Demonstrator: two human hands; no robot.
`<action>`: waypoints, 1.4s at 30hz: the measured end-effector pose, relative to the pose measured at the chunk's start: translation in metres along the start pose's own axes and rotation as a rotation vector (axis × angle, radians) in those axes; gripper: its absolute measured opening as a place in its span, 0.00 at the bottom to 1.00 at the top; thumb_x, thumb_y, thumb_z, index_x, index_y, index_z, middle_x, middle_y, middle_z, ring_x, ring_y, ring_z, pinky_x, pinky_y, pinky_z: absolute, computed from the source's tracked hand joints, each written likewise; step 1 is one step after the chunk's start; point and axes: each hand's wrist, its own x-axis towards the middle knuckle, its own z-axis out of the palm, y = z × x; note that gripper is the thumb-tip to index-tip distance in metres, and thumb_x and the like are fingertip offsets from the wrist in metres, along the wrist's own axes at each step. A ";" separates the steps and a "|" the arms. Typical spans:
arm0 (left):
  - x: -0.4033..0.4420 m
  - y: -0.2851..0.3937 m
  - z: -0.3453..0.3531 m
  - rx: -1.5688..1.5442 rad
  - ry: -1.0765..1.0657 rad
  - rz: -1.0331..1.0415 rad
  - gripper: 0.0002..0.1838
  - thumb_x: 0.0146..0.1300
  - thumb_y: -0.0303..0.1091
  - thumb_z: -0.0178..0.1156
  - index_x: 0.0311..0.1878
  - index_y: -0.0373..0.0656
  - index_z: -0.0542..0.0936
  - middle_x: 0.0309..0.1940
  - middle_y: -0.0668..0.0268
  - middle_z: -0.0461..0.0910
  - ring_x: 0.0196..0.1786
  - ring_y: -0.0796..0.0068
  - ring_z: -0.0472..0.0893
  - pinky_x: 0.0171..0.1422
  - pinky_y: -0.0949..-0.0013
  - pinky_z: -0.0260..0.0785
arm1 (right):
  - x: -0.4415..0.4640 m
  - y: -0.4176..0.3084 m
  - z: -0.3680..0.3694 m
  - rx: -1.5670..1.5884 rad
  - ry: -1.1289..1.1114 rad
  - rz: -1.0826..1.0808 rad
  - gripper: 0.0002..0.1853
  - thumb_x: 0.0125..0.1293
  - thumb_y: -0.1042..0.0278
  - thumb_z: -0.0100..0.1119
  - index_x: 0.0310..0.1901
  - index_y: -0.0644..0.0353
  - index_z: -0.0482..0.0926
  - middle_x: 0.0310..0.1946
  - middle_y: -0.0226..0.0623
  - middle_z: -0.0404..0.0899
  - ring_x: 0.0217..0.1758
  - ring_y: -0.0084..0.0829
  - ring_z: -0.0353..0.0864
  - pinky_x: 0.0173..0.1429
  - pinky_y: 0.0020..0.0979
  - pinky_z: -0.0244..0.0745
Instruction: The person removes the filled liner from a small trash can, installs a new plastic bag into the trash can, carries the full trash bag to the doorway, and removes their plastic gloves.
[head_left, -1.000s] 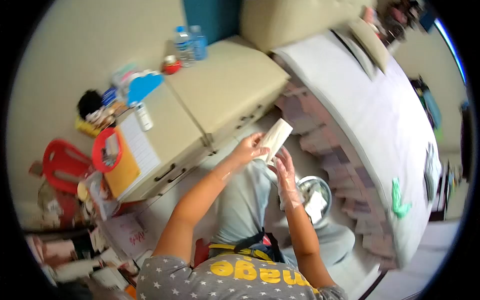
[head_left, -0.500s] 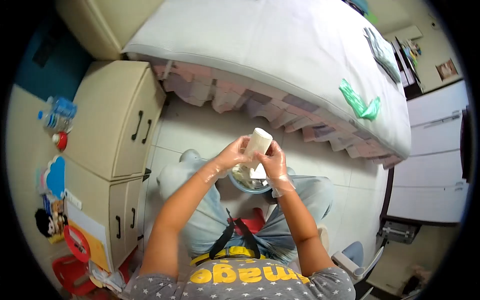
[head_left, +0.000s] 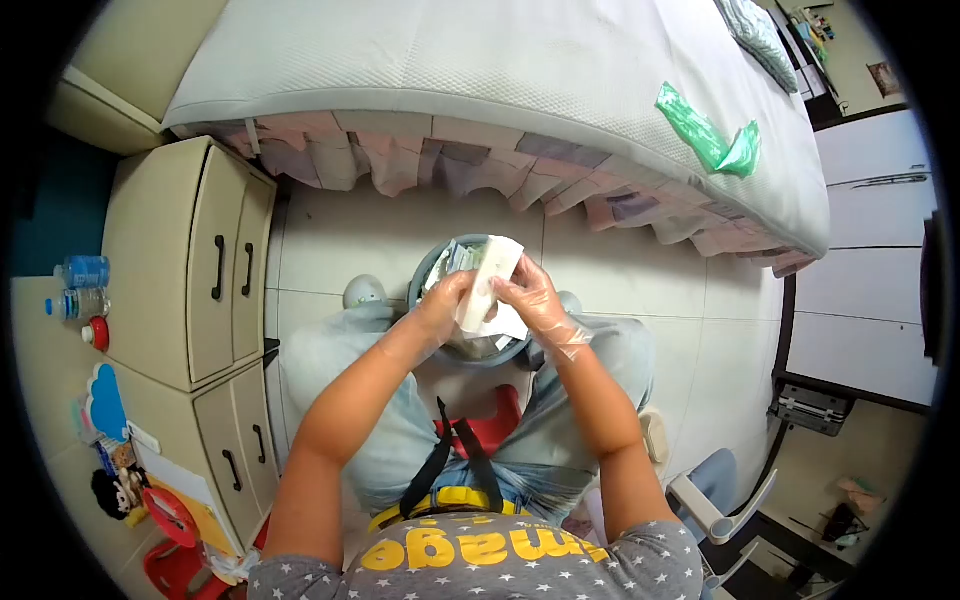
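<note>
Both hands wear clear plastic gloves. My left hand (head_left: 440,308) is closed on the left side of an off-white oblong carton-like piece (head_left: 488,288). On its right side my right hand (head_left: 535,300) grips it, thumb on the near face. The piece is tilted above a round grey-blue bin (head_left: 415,280) on the floor between my feet. Inside the bin lie crumpled wrappers and papers, partly hidden by the hands. A loose white sheet (head_left: 508,322) shows just under the piece.
Ahead is a bed (head_left: 450,50) with a patchwork skirt and a green plastic bag (head_left: 705,135) on it. Beige cabinets (head_left: 150,260) stand at the left, with bottles (head_left: 85,288). A red stool (head_left: 490,425) shows between my legs, a grey-white chair (head_left: 715,505) at the lower right.
The view has turned rightward and down, bringing the bin more fully into sight. Both hands still hold the off-white piece, which has shifted left over the bin, its angle changed.
</note>
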 end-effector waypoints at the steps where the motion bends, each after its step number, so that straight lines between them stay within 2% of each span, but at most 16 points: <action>1: -0.003 0.005 0.008 -0.005 0.043 -0.037 0.20 0.60 0.38 0.37 0.50 0.36 0.70 0.27 0.62 0.75 0.29 0.72 0.75 0.37 0.71 0.68 | 0.000 0.000 0.000 0.087 0.008 0.076 0.20 0.56 0.75 0.56 0.51 0.65 0.66 0.41 0.35 0.72 0.44 0.24 0.71 0.49 0.27 0.68; 3: -0.004 0.006 0.015 0.081 0.112 -0.061 0.19 0.63 0.38 0.37 0.48 0.37 0.70 0.33 0.61 0.74 0.34 0.69 0.75 0.41 0.69 0.68 | 0.009 0.025 -0.013 0.020 0.124 0.003 0.17 0.57 0.74 0.56 0.48 0.65 0.67 0.40 0.34 0.74 0.42 0.23 0.73 0.47 0.25 0.69; 6: 0.006 -0.009 -0.002 1.121 0.579 0.787 0.14 0.58 0.29 0.47 0.47 0.37 0.68 0.46 0.57 0.70 0.47 0.62 0.72 0.51 0.62 0.65 | 0.018 0.030 -0.021 -0.029 0.229 -0.068 0.15 0.58 0.74 0.54 0.48 0.66 0.68 0.40 0.35 0.75 0.42 0.22 0.73 0.47 0.24 0.68; 7: 0.002 0.000 0.008 1.118 0.576 0.782 0.14 0.58 0.29 0.47 0.47 0.37 0.68 0.46 0.57 0.70 0.47 0.62 0.72 0.51 0.62 0.65 | 0.022 0.036 -0.026 -0.031 0.233 -0.064 0.15 0.58 0.74 0.54 0.48 0.66 0.68 0.40 0.35 0.75 0.42 0.22 0.73 0.47 0.24 0.68; 9: -0.010 0.018 0.028 1.429 0.316 1.007 0.16 0.53 0.25 0.50 0.48 0.37 0.68 0.44 0.55 0.69 0.47 0.58 0.71 0.53 0.62 0.63 | 0.027 0.042 -0.031 0.002 0.260 -0.052 0.15 0.59 0.74 0.53 0.47 0.67 0.68 0.40 0.35 0.75 0.42 0.22 0.72 0.46 0.23 0.68; 11: -0.007 0.011 0.036 1.435 0.293 0.999 0.18 0.51 0.24 0.52 0.48 0.38 0.69 0.43 0.55 0.69 0.46 0.55 0.71 0.52 0.62 0.63 | 0.023 0.043 -0.027 -0.009 0.255 -0.059 0.14 0.60 0.73 0.51 0.47 0.68 0.69 0.39 0.34 0.74 0.41 0.20 0.71 0.45 0.22 0.67; 15: 0.002 -0.004 0.035 1.400 0.482 0.895 0.15 0.52 0.24 0.53 0.46 0.37 0.70 0.42 0.56 0.70 0.45 0.57 0.71 0.51 0.62 0.63 | 0.018 0.044 -0.021 0.078 0.194 -0.065 0.13 0.63 0.70 0.48 0.46 0.68 0.69 0.37 0.32 0.74 0.40 0.19 0.70 0.45 0.21 0.66; 18: 0.011 -0.012 0.014 0.921 0.414 0.685 0.15 0.54 0.23 0.54 0.47 0.37 0.69 0.42 0.61 0.70 0.45 0.69 0.72 0.49 0.72 0.66 | 0.023 0.048 -0.019 0.122 0.207 -0.094 0.12 0.64 0.69 0.47 0.44 0.68 0.70 0.35 0.30 0.73 0.38 0.18 0.70 0.44 0.20 0.65; 19: 0.016 -0.015 0.008 0.925 0.410 0.683 0.15 0.54 0.23 0.54 0.47 0.37 0.69 0.42 0.61 0.70 0.45 0.69 0.72 0.49 0.72 0.66 | 0.023 0.047 -0.018 0.146 0.231 -0.111 0.11 0.64 0.68 0.47 0.43 0.67 0.71 0.34 0.30 0.73 0.37 0.17 0.70 0.43 0.19 0.66; 22: 0.022 -0.017 0.000 0.294 0.264 0.499 0.22 0.56 0.28 0.57 0.54 0.40 0.63 0.47 0.62 0.69 0.50 0.72 0.70 0.53 0.69 0.64 | 0.023 0.046 -0.020 -0.108 0.280 -0.111 0.09 0.63 0.68 0.50 0.37 0.66 0.74 0.29 0.29 0.74 0.32 0.17 0.70 0.38 0.19 0.67; 25: 0.017 -0.007 0.008 0.125 0.244 0.280 0.24 0.56 0.30 0.57 0.55 0.41 0.63 0.47 0.63 0.69 0.52 0.71 0.69 0.54 0.67 0.65 | 0.022 0.042 -0.018 -0.165 0.317 -0.172 0.07 0.60 0.69 0.53 0.31 0.65 0.75 0.25 0.28 0.74 0.27 0.16 0.69 0.32 0.19 0.67; 32: 0.015 -0.009 -0.003 0.061 0.207 0.161 0.23 0.56 0.29 0.56 0.55 0.43 0.63 0.48 0.67 0.69 0.51 0.69 0.71 0.53 0.64 0.67 | 0.018 0.033 -0.015 -0.122 0.208 -0.102 0.07 0.58 0.70 0.56 0.28 0.64 0.74 0.22 0.27 0.73 0.26 0.15 0.69 0.30 0.18 0.66; 35: 0.012 -0.004 0.002 0.072 0.250 0.138 0.22 0.55 0.25 0.55 0.54 0.43 0.64 0.46 0.66 0.71 0.47 0.69 0.74 0.51 0.65 0.69 | 0.018 0.034 -0.017 -0.078 0.159 0.032 0.07 0.56 0.70 0.58 0.33 0.65 0.75 0.27 0.31 0.74 0.31 0.19 0.72 0.35 0.21 0.69; 37: 0.013 -0.001 -0.003 0.098 0.361 0.267 0.20 0.54 0.21 0.52 0.52 0.41 0.65 0.44 0.64 0.72 0.45 0.69 0.75 0.49 0.67 0.70 | 0.016 0.024 -0.011 -0.534 0.016 -0.326 0.15 0.54 0.69 0.59 0.43 0.64 0.73 0.35 0.35 0.74 0.38 0.26 0.74 0.43 0.26 0.70; 38: 0.014 0.000 -0.006 0.094 0.365 0.267 0.20 0.54 0.21 0.52 0.52 0.41 0.65 0.44 0.64 0.72 0.45 0.69 0.75 0.49 0.67 0.70 | 0.011 0.017 -0.009 -0.753 -0.065 -0.328 0.24 0.52 0.69 0.59 0.52 0.62 0.68 0.41 0.40 0.72 0.45 0.35 0.73 0.50 0.30 0.68; 42: 0.014 0.005 -0.012 0.162 0.435 0.280 0.20 0.53 0.21 0.52 0.51 0.39 0.65 0.43 0.63 0.72 0.45 0.70 0.74 0.48 0.67 0.69 | 0.012 0.032 -0.004 -0.972 -0.055 -0.475 0.22 0.52 0.72 0.58 0.50 0.62 0.68 0.40 0.47 0.72 0.43 0.44 0.72 0.45 0.33 0.68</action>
